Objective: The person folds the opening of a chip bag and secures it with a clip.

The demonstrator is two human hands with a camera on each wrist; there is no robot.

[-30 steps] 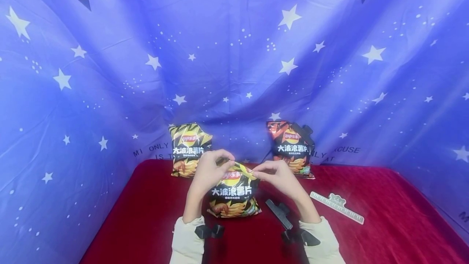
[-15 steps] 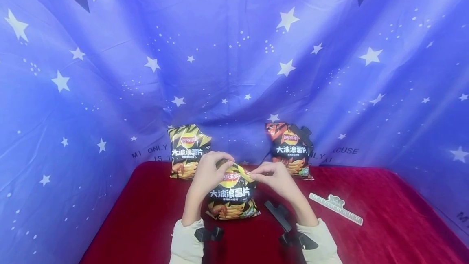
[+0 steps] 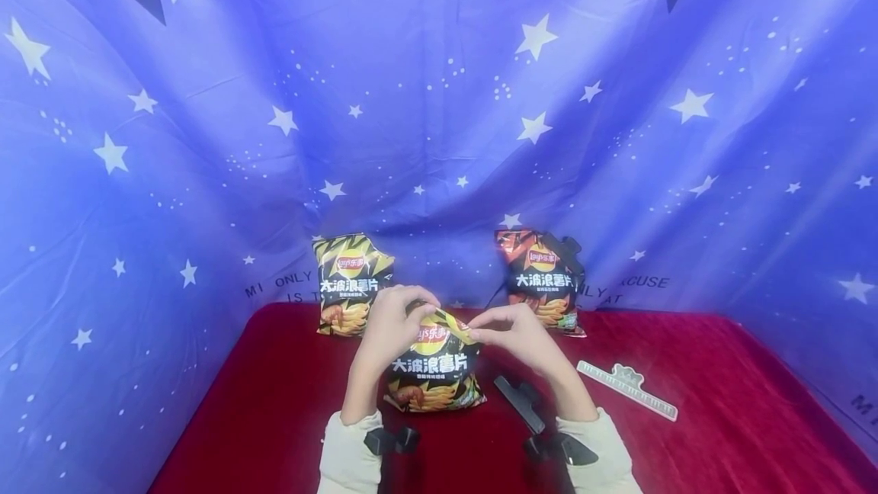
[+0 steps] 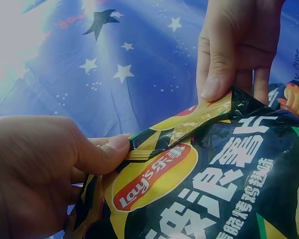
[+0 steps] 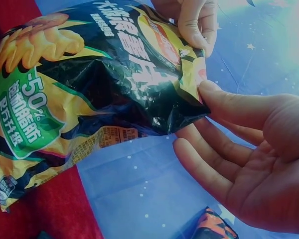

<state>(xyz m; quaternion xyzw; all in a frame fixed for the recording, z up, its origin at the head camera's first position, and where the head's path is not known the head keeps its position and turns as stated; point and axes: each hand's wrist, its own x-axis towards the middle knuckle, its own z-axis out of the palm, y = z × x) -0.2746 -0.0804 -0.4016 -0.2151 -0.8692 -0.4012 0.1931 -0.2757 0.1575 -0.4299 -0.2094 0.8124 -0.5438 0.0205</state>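
Note:
A black-and-yellow bag of potato chips [image 3: 432, 372] stands upright in the middle of the red table, its top edge folded over toward me. My left hand [image 3: 398, 320] pinches the left end of that fold between thumb and fingers. At the other end, my right hand [image 3: 511, 330] pinches the fold's right corner. In the left wrist view the folded strip [image 4: 189, 122] runs between both thumbs, just above the logo. The right wrist view shows the right thumb [image 5: 229, 102] on the fold, with fingers behind the bag. A black sealing clip [image 3: 519, 404] lies beside the right forearm.
At the back left stands another yellow-and-black chip bag [image 3: 348, 280]. A red-and-black chip bag [image 3: 538, 280] stands back right with a black clip [image 3: 564, 250] on its top corner. A pale clip [image 3: 627, 389] lies on the red cloth [image 3: 720, 372] at right. Starry blue fabric [image 3: 439, 97] surrounds the table.
The top of the bag is folded down a bit further, the strip lying flatter over the logo. Both hands keep their pinch with small movements. The head view has shifted slightly.

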